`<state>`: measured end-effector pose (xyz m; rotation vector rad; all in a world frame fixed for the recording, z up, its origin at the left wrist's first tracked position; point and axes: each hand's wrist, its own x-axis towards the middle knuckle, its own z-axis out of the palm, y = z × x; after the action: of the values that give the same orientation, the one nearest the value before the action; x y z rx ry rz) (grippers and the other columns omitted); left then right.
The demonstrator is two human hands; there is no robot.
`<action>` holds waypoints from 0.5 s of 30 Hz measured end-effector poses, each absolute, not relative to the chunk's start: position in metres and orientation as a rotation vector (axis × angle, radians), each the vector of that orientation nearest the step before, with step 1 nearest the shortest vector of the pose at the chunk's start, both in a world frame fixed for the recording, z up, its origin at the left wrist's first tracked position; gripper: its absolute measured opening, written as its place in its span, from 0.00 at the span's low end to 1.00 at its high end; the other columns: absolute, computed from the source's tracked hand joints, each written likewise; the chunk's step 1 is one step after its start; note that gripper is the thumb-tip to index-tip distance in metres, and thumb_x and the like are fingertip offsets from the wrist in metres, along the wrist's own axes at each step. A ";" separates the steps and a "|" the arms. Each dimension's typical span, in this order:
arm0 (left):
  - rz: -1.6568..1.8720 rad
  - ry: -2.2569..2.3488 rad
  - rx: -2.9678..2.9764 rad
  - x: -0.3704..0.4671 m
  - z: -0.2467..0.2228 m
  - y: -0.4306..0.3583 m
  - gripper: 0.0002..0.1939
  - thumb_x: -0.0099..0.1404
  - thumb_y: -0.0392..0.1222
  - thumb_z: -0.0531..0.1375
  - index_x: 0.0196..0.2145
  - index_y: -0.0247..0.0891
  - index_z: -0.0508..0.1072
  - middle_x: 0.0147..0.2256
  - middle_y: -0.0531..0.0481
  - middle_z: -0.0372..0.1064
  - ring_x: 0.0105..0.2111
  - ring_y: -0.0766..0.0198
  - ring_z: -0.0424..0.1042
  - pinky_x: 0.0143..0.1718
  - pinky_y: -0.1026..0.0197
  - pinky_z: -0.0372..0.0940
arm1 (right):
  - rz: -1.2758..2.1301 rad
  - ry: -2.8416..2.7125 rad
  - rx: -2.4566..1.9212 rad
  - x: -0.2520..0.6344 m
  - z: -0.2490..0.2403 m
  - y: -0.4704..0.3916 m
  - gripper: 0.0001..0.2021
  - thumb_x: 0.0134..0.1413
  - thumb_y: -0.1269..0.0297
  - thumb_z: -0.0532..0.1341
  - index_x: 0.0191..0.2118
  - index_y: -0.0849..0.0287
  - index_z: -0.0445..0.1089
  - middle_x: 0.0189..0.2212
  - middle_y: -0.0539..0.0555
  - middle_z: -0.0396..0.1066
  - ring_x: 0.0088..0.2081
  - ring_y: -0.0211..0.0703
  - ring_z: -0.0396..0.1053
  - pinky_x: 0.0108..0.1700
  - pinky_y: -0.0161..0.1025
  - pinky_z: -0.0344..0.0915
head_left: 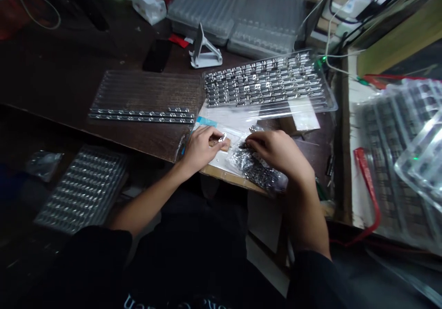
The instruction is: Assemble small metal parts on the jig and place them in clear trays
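My left hand (pixel 202 148) pinches a small shiny metal part (pixel 223 137) between thumb and fingertips, just above a small brown block (pixel 225 146). My right hand (pixel 276 150) has its fingers closed at the mouth of a clear plastic bag (pixel 260 171) full of small dark pieces; what sits between those fingertips is hidden. Behind my hands lies a clear ribbed tray (pixel 262 83) holding many rows of shiny metal parts. To its left, another ribbed tray (pixel 145 92) carries such parts only along its front rows.
A white stand (pixel 206 55) and a dark phone (pixel 157 55) are farther back. Stacked clear trays (pixel 235 12) fill the rear, with more trays (pixel 400 152) at right. A filled tray (pixel 81 189) sits low on the left. A cardboard box (pixel 299 125) is beside my right hand.
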<state>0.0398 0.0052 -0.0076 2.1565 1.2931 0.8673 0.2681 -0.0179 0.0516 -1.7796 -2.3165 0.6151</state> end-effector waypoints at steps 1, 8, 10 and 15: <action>0.870 1.303 2.149 0.040 -0.008 0.005 0.05 0.61 0.34 0.67 0.35 0.39 0.76 0.36 0.49 0.78 0.39 0.58 0.74 0.42 0.57 0.67 | 0.637 -2.328 -1.766 0.269 0.052 -0.018 0.14 0.65 0.62 0.56 0.41 0.56 0.80 0.35 0.56 0.80 0.34 0.45 0.75 0.36 0.39 0.61; 1.021 1.251 2.075 0.041 -0.007 0.001 0.06 0.65 0.30 0.63 0.37 0.38 0.76 0.36 0.49 0.78 0.39 0.60 0.75 0.42 0.59 0.68 | 0.885 -2.401 -1.481 0.266 0.058 -0.016 0.15 0.64 0.60 0.55 0.31 0.58 0.76 0.31 0.54 0.77 0.33 0.43 0.71 0.38 0.40 0.63; 1.087 1.260 2.015 0.040 -0.006 0.001 0.07 0.64 0.29 0.62 0.38 0.38 0.76 0.37 0.49 0.78 0.37 0.62 0.74 0.41 0.60 0.68 | 0.971 -2.376 -1.507 0.270 0.064 -0.018 0.15 0.65 0.59 0.54 0.33 0.58 0.75 0.30 0.53 0.77 0.32 0.43 0.71 0.37 0.40 0.63; 1.173 1.206 1.938 0.035 -0.007 0.003 0.06 0.64 0.30 0.63 0.37 0.37 0.77 0.35 0.49 0.77 0.35 0.62 0.74 0.39 0.60 0.67 | 0.633 -2.136 -1.708 0.296 0.076 -0.047 0.12 0.63 0.55 0.59 0.41 0.57 0.74 0.39 0.57 0.77 0.42 0.49 0.74 0.45 0.44 0.66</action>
<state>0.0349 0.0027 -0.0070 1.9379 1.2057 1.1728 0.2955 -0.0469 0.0759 -1.7076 -2.1363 0.6328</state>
